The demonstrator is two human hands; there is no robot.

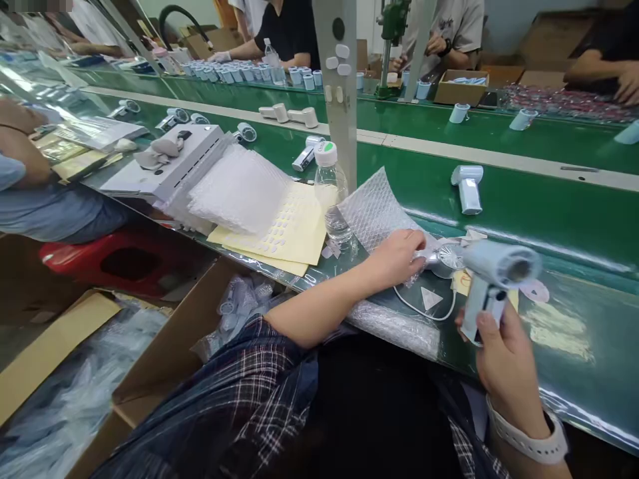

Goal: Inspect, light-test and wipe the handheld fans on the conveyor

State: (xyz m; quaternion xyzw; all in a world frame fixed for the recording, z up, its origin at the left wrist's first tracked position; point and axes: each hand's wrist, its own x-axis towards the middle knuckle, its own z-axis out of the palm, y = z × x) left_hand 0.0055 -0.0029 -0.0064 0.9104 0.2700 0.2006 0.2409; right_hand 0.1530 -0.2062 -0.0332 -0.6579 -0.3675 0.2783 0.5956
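**Pale blue hairdryer-shaped device upright in my right hand**

My right hand (509,356) is closed around the handle of the hairdryer-shaped device (499,263), lifted above the green worktop (574,386). Its body is a smooth, glossy pale blue barrel, wider than the handle, with a dark round opening facing right. The handle drops below the barrel, slightly tilted, and carries a silvery strip with small dark marks near its top.

My left hand (397,258), well apart from the right, has its fingers bent at the bubble-wrap pouch (374,203), beside a round silver grille (449,257); I cannot tell what they pinch. A white cable (424,315) curves nearby.
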